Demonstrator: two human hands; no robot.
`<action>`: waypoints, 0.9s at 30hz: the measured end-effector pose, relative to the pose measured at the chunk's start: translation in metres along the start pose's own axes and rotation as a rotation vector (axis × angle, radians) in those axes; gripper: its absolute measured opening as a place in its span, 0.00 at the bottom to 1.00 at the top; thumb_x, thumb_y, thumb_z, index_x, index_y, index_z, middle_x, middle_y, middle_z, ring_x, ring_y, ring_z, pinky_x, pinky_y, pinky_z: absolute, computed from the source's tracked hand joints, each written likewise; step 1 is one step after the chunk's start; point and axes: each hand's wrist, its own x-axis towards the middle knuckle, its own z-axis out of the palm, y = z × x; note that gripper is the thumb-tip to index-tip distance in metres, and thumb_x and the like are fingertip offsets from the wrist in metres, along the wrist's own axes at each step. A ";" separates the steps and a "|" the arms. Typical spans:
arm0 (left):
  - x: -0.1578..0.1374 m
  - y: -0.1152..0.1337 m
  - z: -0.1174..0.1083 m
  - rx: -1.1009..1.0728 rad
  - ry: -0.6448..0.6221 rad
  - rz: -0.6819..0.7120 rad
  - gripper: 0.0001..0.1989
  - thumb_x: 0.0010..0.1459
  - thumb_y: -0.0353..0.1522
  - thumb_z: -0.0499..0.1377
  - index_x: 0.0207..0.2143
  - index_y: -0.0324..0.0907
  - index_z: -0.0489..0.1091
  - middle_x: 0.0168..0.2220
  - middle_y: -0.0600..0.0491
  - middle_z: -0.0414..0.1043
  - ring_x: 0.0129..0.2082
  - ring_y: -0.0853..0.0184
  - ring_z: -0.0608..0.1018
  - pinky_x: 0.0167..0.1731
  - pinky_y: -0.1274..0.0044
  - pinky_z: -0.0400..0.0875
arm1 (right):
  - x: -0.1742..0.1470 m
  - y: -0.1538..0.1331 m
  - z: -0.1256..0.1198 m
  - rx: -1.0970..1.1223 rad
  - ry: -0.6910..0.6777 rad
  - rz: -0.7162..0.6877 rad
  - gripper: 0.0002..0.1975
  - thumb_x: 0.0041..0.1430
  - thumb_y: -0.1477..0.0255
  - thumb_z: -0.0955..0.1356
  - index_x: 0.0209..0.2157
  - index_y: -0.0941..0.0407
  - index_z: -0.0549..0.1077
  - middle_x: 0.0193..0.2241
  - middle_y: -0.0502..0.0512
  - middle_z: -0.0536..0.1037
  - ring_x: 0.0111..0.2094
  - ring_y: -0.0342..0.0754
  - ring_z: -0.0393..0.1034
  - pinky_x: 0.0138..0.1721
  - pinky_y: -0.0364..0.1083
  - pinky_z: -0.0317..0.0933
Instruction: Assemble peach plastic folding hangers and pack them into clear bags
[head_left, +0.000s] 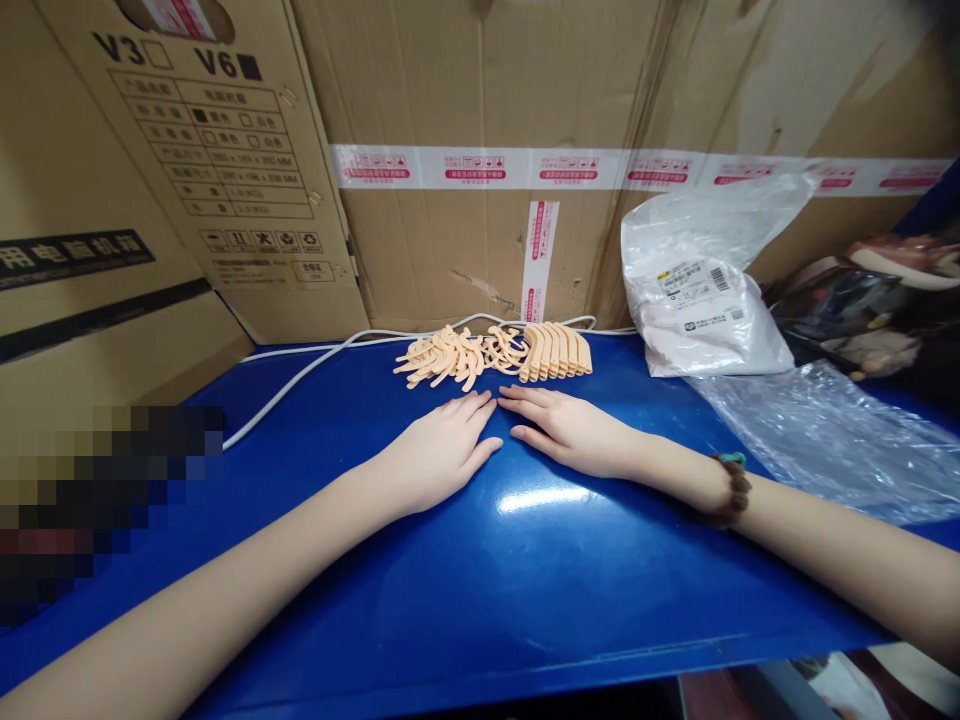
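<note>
My left hand lies palm down on the blue tabletop, fingers stretched out and thumb apart. Opposite it, my right hand rests flat too, its fingertips almost meeting those of the left. Neither holds anything. Just beyond the fingertips sit cream-coloured curved plastic pieces: a loose heap of thin curved strips on the left, a few small hook-like pieces in the middle, and a neat row of thicker curved pieces on the right. A brown band circles my right wrist.
Cardboard boxes wall off the back and left. A white cable runs along the rear. At right stand a labelled plastic bag of white contents and a flat clear plastic sheet. Pixelated dark things cover the left edge.
</note>
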 end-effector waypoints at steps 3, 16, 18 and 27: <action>0.000 -0.001 0.000 -0.002 0.005 0.007 0.29 0.69 0.42 0.42 0.64 0.32 0.56 0.65 0.39 0.55 0.64 0.56 0.61 0.62 0.66 0.55 | 0.000 0.000 0.000 0.005 0.007 0.001 0.25 0.68 0.63 0.57 0.60 0.63 0.65 0.61 0.69 0.64 0.61 0.57 0.61 0.61 0.58 0.57; 0.001 0.000 0.000 0.001 -0.009 -0.002 0.29 0.69 0.41 0.43 0.64 0.30 0.55 0.65 0.39 0.55 0.64 0.55 0.60 0.62 0.65 0.55 | 0.000 0.001 0.002 -0.018 -0.016 0.004 0.26 0.69 0.63 0.56 0.60 0.65 0.64 0.62 0.68 0.63 0.61 0.57 0.60 0.61 0.57 0.55; 0.000 0.000 -0.001 0.002 -0.008 -0.002 0.29 0.69 0.41 0.43 0.64 0.30 0.55 0.65 0.39 0.56 0.64 0.55 0.61 0.62 0.65 0.55 | 0.001 0.000 0.001 -0.024 0.017 0.001 0.24 0.68 0.64 0.58 0.59 0.63 0.65 0.61 0.67 0.65 0.60 0.57 0.62 0.59 0.58 0.57; 0.001 -0.002 -0.001 0.006 -0.002 0.013 0.28 0.70 0.40 0.43 0.64 0.31 0.56 0.65 0.40 0.54 0.65 0.56 0.60 0.62 0.66 0.55 | 0.040 0.019 -0.042 -0.313 0.180 0.184 0.15 0.66 0.68 0.61 0.44 0.58 0.77 0.40 0.61 0.77 0.45 0.56 0.70 0.46 0.53 0.60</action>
